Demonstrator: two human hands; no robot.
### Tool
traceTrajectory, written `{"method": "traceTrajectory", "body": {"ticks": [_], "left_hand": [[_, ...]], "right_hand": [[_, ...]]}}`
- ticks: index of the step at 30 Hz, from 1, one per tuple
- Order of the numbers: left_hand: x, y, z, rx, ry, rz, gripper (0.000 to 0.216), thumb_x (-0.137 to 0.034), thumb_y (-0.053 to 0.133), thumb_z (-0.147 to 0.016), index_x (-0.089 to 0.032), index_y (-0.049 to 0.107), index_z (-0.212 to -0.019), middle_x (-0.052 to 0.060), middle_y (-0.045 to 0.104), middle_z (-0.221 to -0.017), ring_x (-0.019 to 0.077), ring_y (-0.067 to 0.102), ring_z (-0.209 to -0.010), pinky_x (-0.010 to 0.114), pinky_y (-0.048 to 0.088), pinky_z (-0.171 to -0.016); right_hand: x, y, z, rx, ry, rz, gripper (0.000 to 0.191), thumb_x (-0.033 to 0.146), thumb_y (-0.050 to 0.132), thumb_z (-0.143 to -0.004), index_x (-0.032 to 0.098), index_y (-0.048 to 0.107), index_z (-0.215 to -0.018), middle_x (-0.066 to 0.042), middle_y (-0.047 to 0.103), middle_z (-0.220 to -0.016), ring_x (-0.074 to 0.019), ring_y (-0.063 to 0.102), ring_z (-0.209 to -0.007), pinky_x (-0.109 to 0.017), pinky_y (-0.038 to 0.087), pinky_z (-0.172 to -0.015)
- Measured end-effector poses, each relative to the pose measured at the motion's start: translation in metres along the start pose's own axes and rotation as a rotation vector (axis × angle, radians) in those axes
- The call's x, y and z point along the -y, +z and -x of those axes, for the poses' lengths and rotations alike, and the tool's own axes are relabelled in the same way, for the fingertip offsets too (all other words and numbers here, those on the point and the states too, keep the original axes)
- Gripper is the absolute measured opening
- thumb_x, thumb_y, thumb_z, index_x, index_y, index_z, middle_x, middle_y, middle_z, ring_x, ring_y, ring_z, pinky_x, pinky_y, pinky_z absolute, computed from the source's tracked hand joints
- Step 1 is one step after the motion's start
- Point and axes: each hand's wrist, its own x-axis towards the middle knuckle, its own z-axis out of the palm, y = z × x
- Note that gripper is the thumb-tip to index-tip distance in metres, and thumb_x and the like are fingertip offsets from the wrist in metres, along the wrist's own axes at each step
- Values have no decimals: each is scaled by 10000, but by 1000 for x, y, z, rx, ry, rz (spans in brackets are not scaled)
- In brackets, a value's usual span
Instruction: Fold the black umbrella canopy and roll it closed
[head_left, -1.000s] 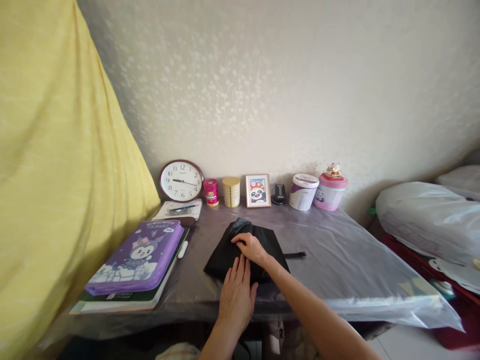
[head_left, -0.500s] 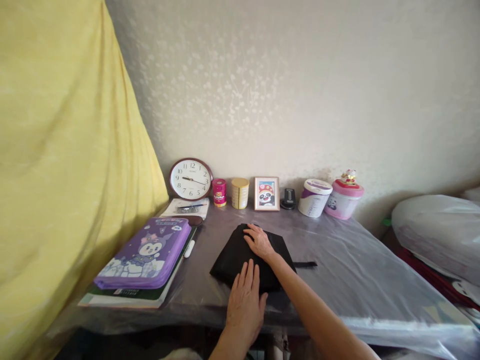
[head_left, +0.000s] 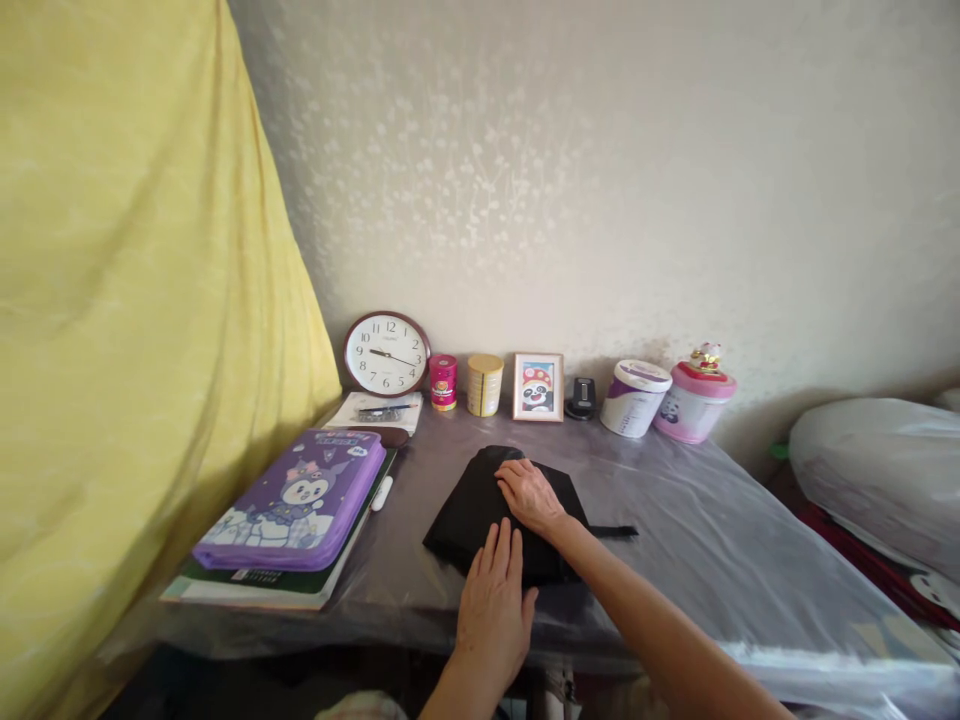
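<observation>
A folded black fabric item (head_left: 463, 510) lies on the table in front of me, its exact kind unclear. From its right side a narrow black strap (head_left: 616, 532) sticks out. My left hand (head_left: 496, 590) rests palm down on the near edge of the fabric, fingers stretched out and close together. Farther up, my right hand (head_left: 531, 494) lies across the fabric with its fingers slightly bent and pointing left. Neither hand grips anything that I can see. Both forearms cover part of the near and right side of the fabric.
Left on the plastic-covered table (head_left: 675, 520) lie a purple case (head_left: 300, 505) on books and a white marker (head_left: 382, 493). Along the wall stand a clock (head_left: 387, 352), pink can (head_left: 443, 383), yellow tub (head_left: 484, 386), picture frame (head_left: 538, 387), black device (head_left: 582, 398) and two tubs (head_left: 636, 398).
My right hand has slid slightly back toward me on the fabric, its fingers a little more bent. My left hand stays nearly in place. The whole view has shifted slightly.
</observation>
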Motion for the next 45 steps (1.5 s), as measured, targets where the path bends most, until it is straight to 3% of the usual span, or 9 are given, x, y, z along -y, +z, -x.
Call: {"method": "traceTrajectory", "body": {"ticks": [5, 11, 15, 19, 26, 29, 33, 38, 45], "left_hand": [[1, 2, 1, -18, 3, -15, 552, -261, 412, -846, -148, 334, -1381, 76, 323, -1460, 243, 327, -1319, 376, 381, -1017], [2, 2, 0, 33, 9, -15, 566, -270, 410, -841, -131, 329, -1384, 90, 291, -1470, 251, 298, -1333, 378, 370, -1024], [2, 0, -1, 66, -6, -4, 577, -258, 411, -832, -126, 321, -1386, 94, 285, -1472, 257, 292, -1336, 386, 362, -1030], [0, -3, -1, 85, -6, 13, 585, -232, 416, -821, -119, 318, -1386, 104, 280, -1472, 261, 277, -1342, 389, 356, -1037], [0, -5, -1, 68, 29, -19, 595, -184, 423, -805, -93, 313, -1383, 128, 283, -1469, 274, 275, -1341, 406, 367, -1030], [1, -3, -2, 69, 37, -20, 593, -184, 421, -807, -86, 312, -1381, 135, 285, -1468, 277, 281, -1339, 406, 372, -1026], [3, -1, 0, 58, 49, -21, 592, -188, 423, -812, -80, 305, -1382, 143, 281, -1467, 280, 275, -1340, 406, 372, -1027], [6, 2, 1, 14, 67, -14, 586, -184, 418, -819, -83, 296, -1382, 147, 281, -1468, 276, 266, -1345, 405, 372, -1026], [6, 3, 2, 12, 75, -6, 593, -169, 418, -806, -75, 298, -1379, 156, 280, -1467, 281, 260, -1346, 407, 370, -1028]], "right_hand": [[-6, 11, -12, 26, 60, 30, 316, 213, 398, -910, 222, 583, -1165, -52, 524, -1308, -214, 422, -1218, -372, 293, -1021], [-8, 13, -29, 50, 224, 87, 372, 233, 385, -916, 176, 493, -1268, -140, 461, -1355, -281, 406, -1244, -451, 287, -1003], [-2, 2, -12, 75, 219, 109, 393, 241, 371, -922, 181, 449, -1302, -122, 385, -1415, -259, 366, -1273, -416, 255, -1025], [-7, -12, 13, 136, 246, 94, 367, 251, 399, -904, 198, 497, -1254, -96, 471, -1350, -236, 469, -1177, -353, 335, -961], [-43, -35, 43, 87, 527, 34, 320, 217, 504, -828, 107, 560, -1123, -191, 539, -1210, -303, 479, -1139, -397, 341, -924], [-56, -41, 44, 69, 647, -69, 321, 261, 513, -832, 78, 572, -1088, -201, 602, -1084, -300, 540, -1063, -382, 377, -878], [-60, -45, 45, 79, 727, -295, 242, 311, 528, -822, 128, 636, -937, -117, 673, -901, -245, 621, -903, -306, 449, -738], [-51, -47, 55, 133, 729, -654, 197, 299, 535, -808, 151, 655, -854, -61, 704, -806, -183, 654, -720, -248, 481, -575], [-41, -52, 60, 89, 666, -981, 128, 190, 621, -701, 150, 655, -818, -26, 706, -751, -153, 644, -672, -235, 509, -596]]}}
